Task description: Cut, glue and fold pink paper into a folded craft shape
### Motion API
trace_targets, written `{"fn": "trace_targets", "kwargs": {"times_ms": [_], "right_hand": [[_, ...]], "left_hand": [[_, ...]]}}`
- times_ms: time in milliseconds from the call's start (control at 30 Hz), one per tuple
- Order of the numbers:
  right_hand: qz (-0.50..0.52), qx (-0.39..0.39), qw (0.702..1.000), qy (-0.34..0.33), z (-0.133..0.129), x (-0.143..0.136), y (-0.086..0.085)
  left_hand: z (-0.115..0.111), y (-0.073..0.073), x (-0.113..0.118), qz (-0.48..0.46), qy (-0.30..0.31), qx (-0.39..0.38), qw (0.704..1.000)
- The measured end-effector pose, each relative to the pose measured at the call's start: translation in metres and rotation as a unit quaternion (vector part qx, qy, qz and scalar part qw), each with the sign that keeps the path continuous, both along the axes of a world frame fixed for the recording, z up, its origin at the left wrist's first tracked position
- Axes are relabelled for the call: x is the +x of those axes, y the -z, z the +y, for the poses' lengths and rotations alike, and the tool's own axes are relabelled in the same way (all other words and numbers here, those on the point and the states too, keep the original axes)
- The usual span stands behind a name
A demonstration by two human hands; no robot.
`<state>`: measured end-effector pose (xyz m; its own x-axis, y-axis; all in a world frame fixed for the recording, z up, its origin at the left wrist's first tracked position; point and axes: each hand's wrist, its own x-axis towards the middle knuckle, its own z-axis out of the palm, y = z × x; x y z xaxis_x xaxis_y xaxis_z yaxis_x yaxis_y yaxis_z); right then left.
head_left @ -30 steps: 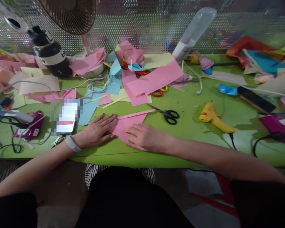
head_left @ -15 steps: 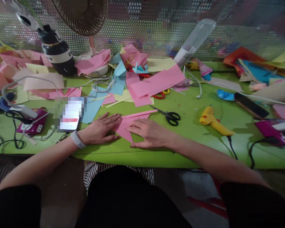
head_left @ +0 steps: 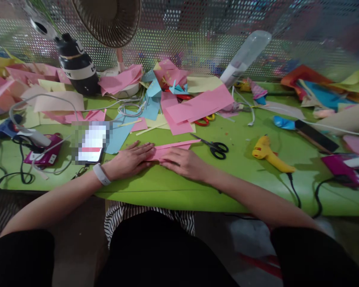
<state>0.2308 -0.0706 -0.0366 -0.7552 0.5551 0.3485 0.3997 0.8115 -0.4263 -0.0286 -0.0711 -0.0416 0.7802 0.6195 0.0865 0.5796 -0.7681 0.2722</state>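
A folded piece of pink paper lies on the green table between my hands, a narrow folded strip along its far edge. My left hand rests flat on the paper's left end, fingers stretched out. Along the near edge, my right hand has its fingers bent together on the paper, thumb underneath; the hand hides part of the sheet. Black-handled scissors lie just right of the paper, blades pointing toward it.
A phone lies left of my left hand. To the right are a yellow glue gun and a black-and-blue object. Behind sit paper scraps, a black bottle, a fan and a clear bottle.
The paper's corner that pointed toward me is now folded up, so the sheet is narrower. My right hand has moved slightly away from me with its fingers drawn closer together.
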Motion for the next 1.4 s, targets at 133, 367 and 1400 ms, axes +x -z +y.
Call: {"fn": "trace_targets", "kwargs": {"times_ms": [133, 367, 1400], "right_hand": [[0.089, -0.137, 0.986, 0.015, 0.004, 0.008, -0.005], [0.144, -0.286, 0.944, 0.074, 0.001, 0.004, -0.004], [0.082, -0.081, 0.977, 0.180, -0.015, -0.026, 0.005]], "left_hand": [[0.001, 0.004, 0.000, -0.013, -0.001, 0.007, 1.000], [0.001, 0.005, 0.000, -0.002, 0.005, 0.019, 1.000], [-0.002, 0.001, 0.004, 0.008, -0.011, 0.013, 1.000]]}}
